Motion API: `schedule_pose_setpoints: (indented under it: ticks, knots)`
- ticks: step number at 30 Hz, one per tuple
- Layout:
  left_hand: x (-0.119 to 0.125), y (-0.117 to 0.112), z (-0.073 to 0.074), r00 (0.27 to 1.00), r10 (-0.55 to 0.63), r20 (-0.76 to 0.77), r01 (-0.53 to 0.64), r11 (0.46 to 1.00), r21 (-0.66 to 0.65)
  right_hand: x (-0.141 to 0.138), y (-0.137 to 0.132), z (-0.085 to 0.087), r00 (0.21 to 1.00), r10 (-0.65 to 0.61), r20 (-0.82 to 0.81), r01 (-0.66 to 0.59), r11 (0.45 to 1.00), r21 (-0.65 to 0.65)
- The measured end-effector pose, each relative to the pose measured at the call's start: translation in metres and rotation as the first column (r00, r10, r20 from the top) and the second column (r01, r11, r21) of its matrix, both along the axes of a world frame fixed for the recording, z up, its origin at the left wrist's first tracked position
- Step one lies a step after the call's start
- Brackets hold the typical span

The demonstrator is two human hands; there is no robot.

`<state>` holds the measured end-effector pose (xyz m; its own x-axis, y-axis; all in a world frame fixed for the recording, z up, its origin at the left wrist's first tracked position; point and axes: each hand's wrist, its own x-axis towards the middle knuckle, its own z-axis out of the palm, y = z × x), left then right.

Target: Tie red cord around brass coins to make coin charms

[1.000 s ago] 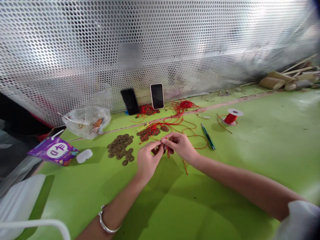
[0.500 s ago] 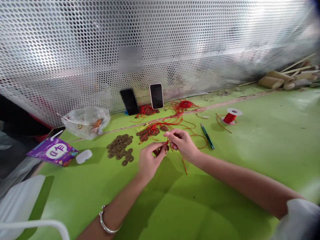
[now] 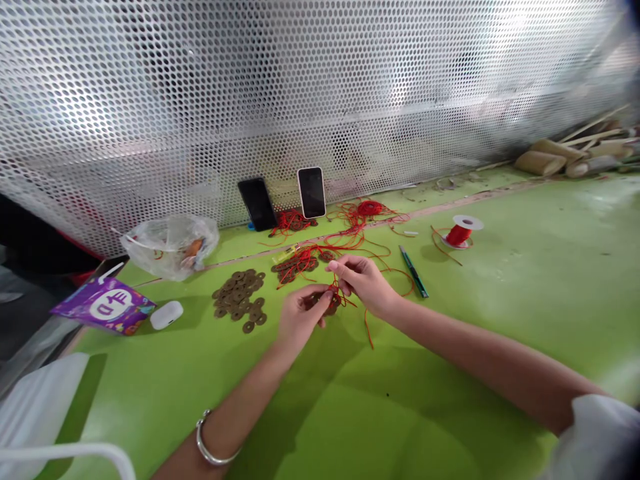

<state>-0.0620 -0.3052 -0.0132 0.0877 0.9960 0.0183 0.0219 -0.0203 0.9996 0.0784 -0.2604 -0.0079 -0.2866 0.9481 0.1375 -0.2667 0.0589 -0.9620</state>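
Observation:
My left hand [image 3: 301, 311] pinches a round brown coin [image 3: 333, 304] with red cord knotted on it, partly hidden by the fingers. Close beside it, my right hand [image 3: 361, 281] is closed on the red cord [image 3: 336, 283] just above the coin. A short cord end sticks out below the fingers. To the left lies a pile of brown coins with center holes [image 3: 240, 293]. Behind my hands, more coins tied with red cord [image 3: 299, 265] lie in a tangle. A loose cord end [image 3: 369, 330] trails on the table below my right wrist.
A green utility knife [image 3: 413, 272] and a spool of red cord [image 3: 460, 233] lie on the right. Two phones [image 3: 311, 193] lean against the perforated metal panel. A plastic bag [image 3: 170, 247], a purple packet [image 3: 107, 305] and a white earbud case [image 3: 167, 315] stand left.
The coin has turned between my left fingers and shows more of its face. My right hand has shifted slightly left and up with the cord.

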Motion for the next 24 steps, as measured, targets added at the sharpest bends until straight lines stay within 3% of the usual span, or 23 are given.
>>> schedule_pose_setpoints:
  ticks: [6,14,24]
  knots:
    - [0.001,-0.003,-0.004,0.992,-0.124,0.005,0.124,0.992,-0.04,-0.001,0.0,0.006,0.998,-0.031,-0.051,0.027,0.997,-0.073]
    - [0.001,-0.006,-0.011,0.964,-0.223,-0.144,0.218,0.975,-0.051,-0.004,-0.006,0.009,0.986,-0.085,-0.143,0.063,0.986,-0.153]
    - [0.009,-0.012,-0.002,0.932,-0.283,-0.229,0.268,0.959,-0.093,0.001,-0.001,0.025,0.958,-0.11,-0.266,0.062,0.981,-0.184]
